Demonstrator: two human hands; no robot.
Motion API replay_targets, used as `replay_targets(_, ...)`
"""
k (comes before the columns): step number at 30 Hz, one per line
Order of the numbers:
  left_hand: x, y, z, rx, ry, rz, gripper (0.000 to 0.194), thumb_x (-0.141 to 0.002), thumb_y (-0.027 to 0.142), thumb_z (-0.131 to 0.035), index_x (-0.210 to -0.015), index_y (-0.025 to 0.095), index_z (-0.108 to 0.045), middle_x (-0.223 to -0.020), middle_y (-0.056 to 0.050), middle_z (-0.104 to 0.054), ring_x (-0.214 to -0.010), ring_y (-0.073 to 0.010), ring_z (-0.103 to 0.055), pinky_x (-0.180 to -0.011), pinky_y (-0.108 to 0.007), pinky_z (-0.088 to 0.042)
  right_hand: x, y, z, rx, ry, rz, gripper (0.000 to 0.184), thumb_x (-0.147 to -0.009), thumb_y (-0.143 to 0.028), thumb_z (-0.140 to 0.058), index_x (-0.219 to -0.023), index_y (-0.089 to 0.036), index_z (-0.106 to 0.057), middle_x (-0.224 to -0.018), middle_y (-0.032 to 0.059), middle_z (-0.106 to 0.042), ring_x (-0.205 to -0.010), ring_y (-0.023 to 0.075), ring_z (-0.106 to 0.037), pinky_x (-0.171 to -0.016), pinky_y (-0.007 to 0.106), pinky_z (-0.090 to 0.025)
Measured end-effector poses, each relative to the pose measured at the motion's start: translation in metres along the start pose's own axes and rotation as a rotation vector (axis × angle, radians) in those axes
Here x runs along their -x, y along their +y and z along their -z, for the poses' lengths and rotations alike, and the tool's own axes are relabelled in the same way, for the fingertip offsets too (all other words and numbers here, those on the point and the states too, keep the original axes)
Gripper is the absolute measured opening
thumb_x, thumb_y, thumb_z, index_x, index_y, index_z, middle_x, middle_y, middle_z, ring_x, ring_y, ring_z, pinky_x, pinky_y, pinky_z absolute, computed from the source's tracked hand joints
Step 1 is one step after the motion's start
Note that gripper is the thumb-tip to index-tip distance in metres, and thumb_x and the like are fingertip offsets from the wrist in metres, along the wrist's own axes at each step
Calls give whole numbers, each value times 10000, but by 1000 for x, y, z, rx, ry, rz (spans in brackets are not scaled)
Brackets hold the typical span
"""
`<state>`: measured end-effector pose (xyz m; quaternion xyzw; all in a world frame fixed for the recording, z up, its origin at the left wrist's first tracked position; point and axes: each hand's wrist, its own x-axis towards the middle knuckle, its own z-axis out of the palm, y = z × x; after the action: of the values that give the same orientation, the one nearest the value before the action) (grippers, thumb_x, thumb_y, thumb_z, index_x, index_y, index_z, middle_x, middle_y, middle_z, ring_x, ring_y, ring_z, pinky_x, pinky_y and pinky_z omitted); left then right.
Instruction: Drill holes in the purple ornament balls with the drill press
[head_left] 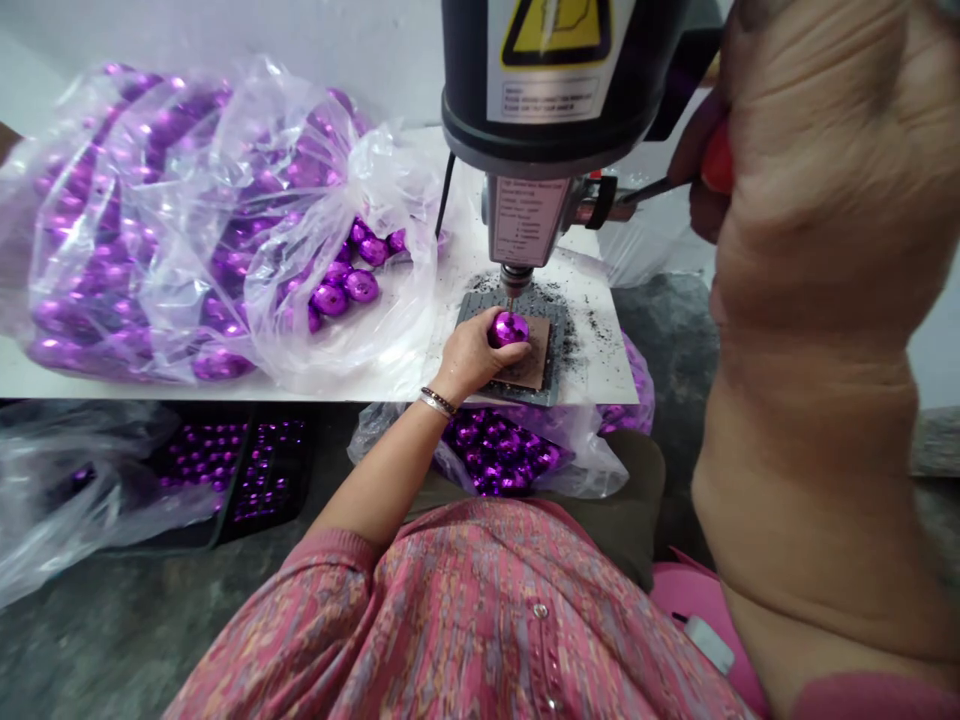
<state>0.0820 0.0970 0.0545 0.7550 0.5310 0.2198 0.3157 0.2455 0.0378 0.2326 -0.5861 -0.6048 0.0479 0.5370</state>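
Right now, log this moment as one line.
left hand: holds purple ball | right hand: on red knob | drill: above ball | brown board: beneath ball | plastic bag: purple balls inside

A pale wall (pixel 345 35) rises beyond the left hand (pixel 480 350). Beneath that hand spreads a white worktop (pixel 604 375), with dark, mottled grey floor (pixel 150 640) to the hand's near left and, past the worktop's edge, to its right.

Two hands (pixel 469 358), one drill (pixel 551 125), one held ball (pixel 510 328), dozens of bagged balls (pixel 499 455)
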Motion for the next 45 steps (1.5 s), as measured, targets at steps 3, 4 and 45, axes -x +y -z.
replay_targets(3,-2,-4,-3,25,24,-13,365,-812,397,-871,-1102,223,-734,-975,-26,-764,-909,-226,-675,-821,-309,-485,9,3,0,20,37,5,453,-1052,-338,-446,-698,-85,-320,-633,-6,-326,-633,-60,-285,-669,196,-224)
replay_targets(4,-2,-5,-4,28,30,-15,364,-807,403,-874,-1091,226,-732,-964,-24,-760,-901,-226,-671,-818,-309,-482,13,5,-1,17,45,-1,473,-1040,-362,-475,-689,-84,-323,-640,-5,-335,-632,-60,-286,-669,193,-231)
replay_targets(45,3,-5,-9,40,68,-3,322,-823,421,-880,-1035,233,-728,-931,-35,-763,-911,-252,-682,-837,-337,-493,87,90,-56,63,341,496,301,-1024,-326,-436,-808,-136,-524,-696,5,-516,-694,8,-472,-678,193,-346)
